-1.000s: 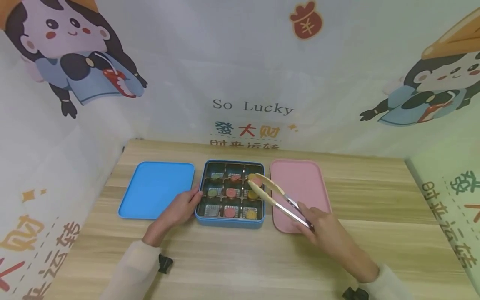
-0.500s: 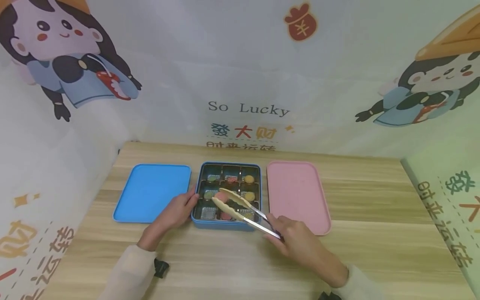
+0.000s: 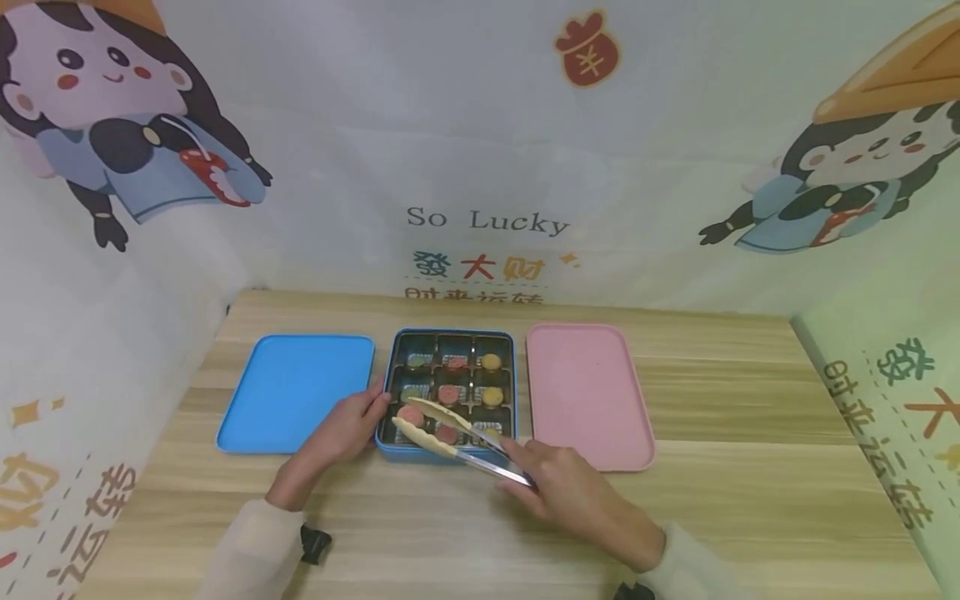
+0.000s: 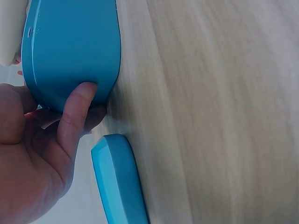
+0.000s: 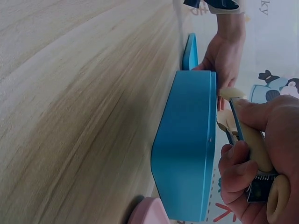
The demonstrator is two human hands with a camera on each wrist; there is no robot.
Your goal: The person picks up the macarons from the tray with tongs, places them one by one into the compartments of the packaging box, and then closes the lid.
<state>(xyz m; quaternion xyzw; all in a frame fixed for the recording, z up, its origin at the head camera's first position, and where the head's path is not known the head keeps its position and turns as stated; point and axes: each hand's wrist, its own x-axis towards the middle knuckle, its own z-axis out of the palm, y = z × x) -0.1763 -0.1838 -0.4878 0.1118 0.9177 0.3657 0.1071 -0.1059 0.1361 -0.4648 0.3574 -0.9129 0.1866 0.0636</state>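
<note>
My right hand (image 3: 566, 487) grips a pair of tongs (image 3: 480, 458) with cream-coloured tips and metal arms. Between the tips is a round pink cookie-like piece (image 3: 410, 415), over the front-left compartment of a blue box (image 3: 450, 455). The box has a dark divided insert with green, pink and yellow round pieces, one colour per column; the tongs partly cover the front row. At the box's left side, my left hand (image 3: 348, 429) holds it, the thumb on the front wall and fingers round the corner in the left wrist view.
A blue lid (image 3: 296, 392) lies flat left of the box, under the left forearm's edge. To the right lies a pink lid-like tray (image 3: 588, 396), near the right hand. A printed cloth (image 3: 360, 167) hangs behind the wooden table (image 3: 720, 400).
The tongs have moved from the back-right compartment across the box to the front-left one, carrying the pink piece. My left hand stays at the box; the view has shifted slightly.
</note>
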